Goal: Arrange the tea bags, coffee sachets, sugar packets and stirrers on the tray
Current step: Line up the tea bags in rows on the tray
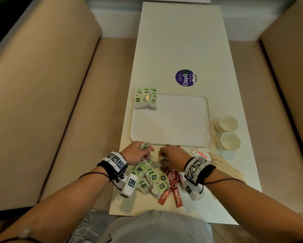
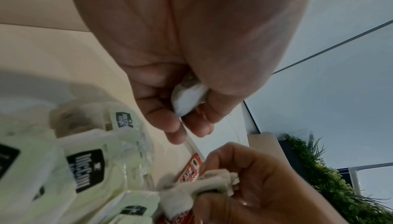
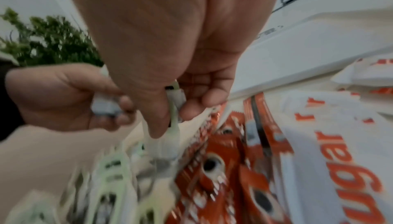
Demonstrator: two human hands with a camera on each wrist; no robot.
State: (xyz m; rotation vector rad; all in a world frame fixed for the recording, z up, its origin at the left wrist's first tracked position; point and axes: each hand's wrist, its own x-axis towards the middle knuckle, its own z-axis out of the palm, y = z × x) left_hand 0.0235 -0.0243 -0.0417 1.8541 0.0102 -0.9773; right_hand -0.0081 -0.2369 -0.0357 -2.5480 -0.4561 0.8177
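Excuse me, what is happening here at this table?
A person is sorting drink supplies onto a white rectangular tray. Three short rows of green-labelled tea bags already lie at its far left corner. Each hand holds tea bags taken from the loose pile: the left hand and the right hand. Red coffee sachets, white sugar packets and wooden stirrers still wait on the table.

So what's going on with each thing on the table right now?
Left hand: holding tea bags.
Right hand: pinching a tea bag.
Tray: three tea bag rows in its far left corner.
Loose tea bags: heaped.
Nescafe sachets: scattered.
Sugar packets: piled.
Stirrers: untouched.
Cups: upright, empty.
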